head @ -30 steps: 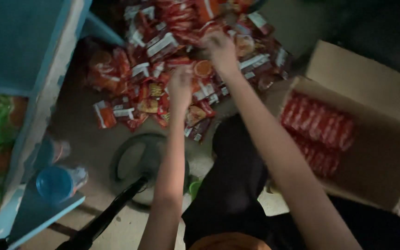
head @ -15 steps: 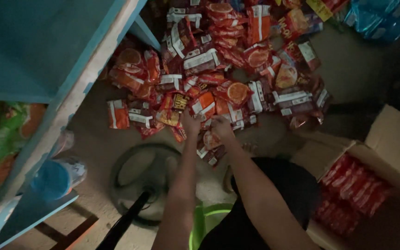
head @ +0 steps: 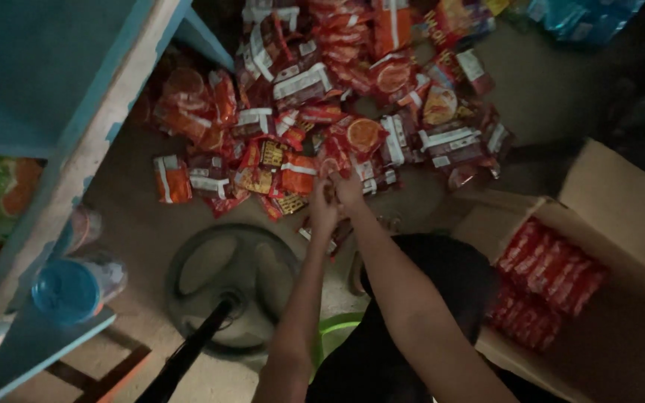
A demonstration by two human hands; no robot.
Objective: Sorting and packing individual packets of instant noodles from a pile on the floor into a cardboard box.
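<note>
Down on the floor [head: 143, 224], both hands meet at the pile's near edge: left hand [head: 323, 209] and right hand [head: 349, 191] pinch one red packet [head: 332, 166]. It looks light, crinkly, slippery; best gripped by its sealed edge.

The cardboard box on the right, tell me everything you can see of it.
The cardboard box is plain brown and stands open on the floor at the right, its flaps folded outward. Inside, red snack packets lie packed side by side in neat rows against its left side; the rest of the inside is in shadow. The right hand and left hand are away from it, at the loose pile of snack packets. The person's dark clothing sits beside its near edge.
</note>
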